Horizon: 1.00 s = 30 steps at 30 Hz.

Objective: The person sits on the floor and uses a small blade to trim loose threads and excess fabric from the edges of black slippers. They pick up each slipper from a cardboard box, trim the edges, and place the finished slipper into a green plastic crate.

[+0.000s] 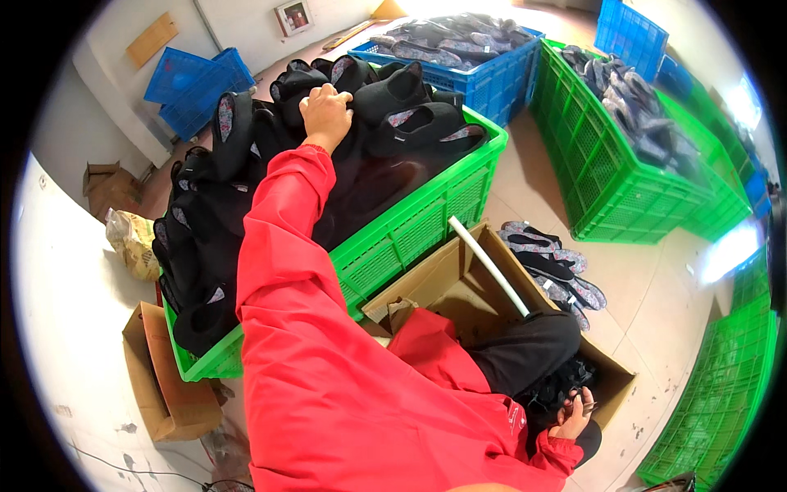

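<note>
Several black shoes (400,95) surround the left hand (327,113)

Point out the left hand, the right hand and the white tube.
Left hand (326,117): head view, on the back of the hand.
Right hand (573,420): head view, on its middle.
White tube (489,266): head view, midway along its length.

The place appears to be a shoe workshop or a storeroom for one. A big bright-green slatted plastic crate (434,215), left of centre, is heaped with black fabric shoes (418,127). A blue plastic crate (500,90) at upper centre and a long green plastic crate (631,205) at upper right hold more footwear. A loose pile of dark, pattern-lined shoes (557,271) lies on the pale tiled floor (648,303) beside an open brown cardboard box (426,283). Glare obscures the far right edge.
</note>
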Available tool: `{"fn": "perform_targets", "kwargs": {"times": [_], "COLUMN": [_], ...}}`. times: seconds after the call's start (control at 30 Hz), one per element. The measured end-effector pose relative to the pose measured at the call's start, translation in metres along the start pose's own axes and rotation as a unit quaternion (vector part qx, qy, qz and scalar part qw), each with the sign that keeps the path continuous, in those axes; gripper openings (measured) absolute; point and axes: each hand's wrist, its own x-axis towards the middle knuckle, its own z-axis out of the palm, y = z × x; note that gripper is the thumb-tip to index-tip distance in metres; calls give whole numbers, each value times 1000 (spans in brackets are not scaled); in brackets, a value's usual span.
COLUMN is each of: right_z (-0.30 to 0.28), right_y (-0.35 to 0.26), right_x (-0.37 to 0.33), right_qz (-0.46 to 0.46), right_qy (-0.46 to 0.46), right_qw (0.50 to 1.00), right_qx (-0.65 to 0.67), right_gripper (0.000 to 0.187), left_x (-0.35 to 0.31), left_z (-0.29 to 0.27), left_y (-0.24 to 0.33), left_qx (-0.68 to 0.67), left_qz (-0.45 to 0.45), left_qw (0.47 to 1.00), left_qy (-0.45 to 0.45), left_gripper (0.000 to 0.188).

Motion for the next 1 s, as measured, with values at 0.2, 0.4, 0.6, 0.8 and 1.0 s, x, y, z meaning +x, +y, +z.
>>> {"fn": "perform_targets", "kwargs": {"times": [0.2, 0.4, 0.6, 0.8, 1.0], "right_z": [-5, 3, 5, 1, -22], "right_y": [7, 12, 19, 12, 40], "right_x": [11, 15, 14, 18, 31], "right_qz": [3, 19, 30, 73, 103], "right_qy": [13, 18, 12, 34, 44], "right_qw": [1000, 1000, 999, 996, 994], "right_qx": [-2, -12, -13, -49, 7], "right_gripper": [28, 27, 26, 26, 25], "left_x": [0, -7, -15, -18, -74], "left_z": [21, 24, 14, -43, -68], "left_y": [2, -5, -23, 59, 215], "left_qx": [42, -12, -82, -190, -271], "left_qz": [-2, 7, 13, 124, 346], "left_qw": [998, 996, 993, 972, 889], "left_qy": [41, 86, 86, 55, -128], "left_gripper": [19, 4, 6, 12, 13]}}
